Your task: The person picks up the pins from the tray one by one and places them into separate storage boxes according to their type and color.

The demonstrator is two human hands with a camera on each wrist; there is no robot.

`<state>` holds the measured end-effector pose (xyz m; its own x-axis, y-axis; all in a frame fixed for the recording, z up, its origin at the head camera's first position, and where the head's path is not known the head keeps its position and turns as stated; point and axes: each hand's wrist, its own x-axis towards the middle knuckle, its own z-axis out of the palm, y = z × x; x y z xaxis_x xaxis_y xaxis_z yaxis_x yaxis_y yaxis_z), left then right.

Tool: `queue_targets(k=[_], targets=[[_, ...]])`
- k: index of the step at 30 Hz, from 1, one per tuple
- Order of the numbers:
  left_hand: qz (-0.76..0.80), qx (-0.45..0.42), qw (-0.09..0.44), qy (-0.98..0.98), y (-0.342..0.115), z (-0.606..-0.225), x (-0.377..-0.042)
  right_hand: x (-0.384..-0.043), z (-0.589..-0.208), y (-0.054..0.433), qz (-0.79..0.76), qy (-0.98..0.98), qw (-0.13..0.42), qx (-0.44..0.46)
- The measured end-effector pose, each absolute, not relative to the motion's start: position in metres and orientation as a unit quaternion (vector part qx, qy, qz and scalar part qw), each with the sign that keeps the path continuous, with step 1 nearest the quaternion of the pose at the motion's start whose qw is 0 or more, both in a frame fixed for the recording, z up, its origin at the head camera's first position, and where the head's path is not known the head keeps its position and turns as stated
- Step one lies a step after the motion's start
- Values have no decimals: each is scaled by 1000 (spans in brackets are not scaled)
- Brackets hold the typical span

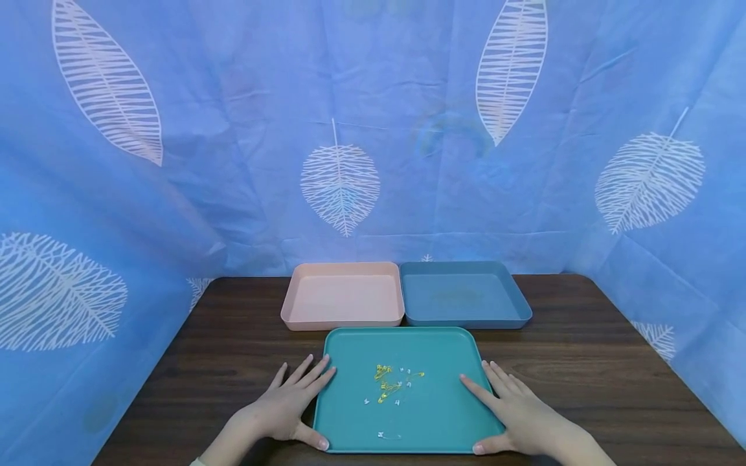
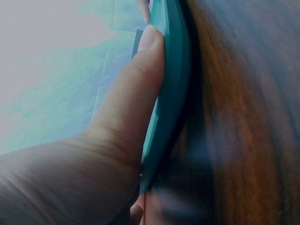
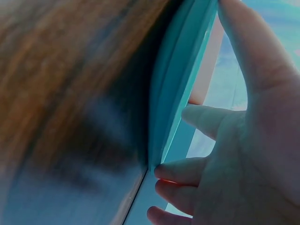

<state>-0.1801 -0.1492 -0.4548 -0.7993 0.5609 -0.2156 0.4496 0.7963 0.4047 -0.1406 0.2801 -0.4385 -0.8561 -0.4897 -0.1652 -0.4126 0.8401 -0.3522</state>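
Note:
A teal tray (image 1: 434,421) lies on the table before me. Gold safety pins (image 1: 384,390) cluster around its middle, and small silver-white pins (image 1: 398,402) are scattered among and around them. One silver safety pin (image 1: 381,435) lies apart near the front edge. My left hand (image 1: 282,409) rests with spread fingers at the tray's left side, its thumb on the front left corner. At the right side my right hand (image 1: 520,413) touches the rim, fingers extended and thumb at the front right corner. In the wrist views, the thumbs lie against the tray's rim.
Behind the teal tray, a pink tray (image 1: 344,294) and a blue-grey tray (image 1: 466,294) stand side by side. All three are on a dark wooden table (image 1: 583,349). A blue curtain (image 1: 408,194) with white leaf prints surrounds the back and sides.

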Motion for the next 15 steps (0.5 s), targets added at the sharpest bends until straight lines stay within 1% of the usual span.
queue_targets(k=[5,8,11,15], targets=[[173,281,160,930,-148,-452,-181,-143,-433,281,-157,951,133,-230],[182,289,157,926,-149,-448,-181,-144,-429,283,-165,950,127,-232],[200,291,152,923,-150,-444,-184,-147,-426,282,-169,948,98,-251],[219,287,124,924,-151,-434,-190,-154,-418,276,-161,945,27,-284]])
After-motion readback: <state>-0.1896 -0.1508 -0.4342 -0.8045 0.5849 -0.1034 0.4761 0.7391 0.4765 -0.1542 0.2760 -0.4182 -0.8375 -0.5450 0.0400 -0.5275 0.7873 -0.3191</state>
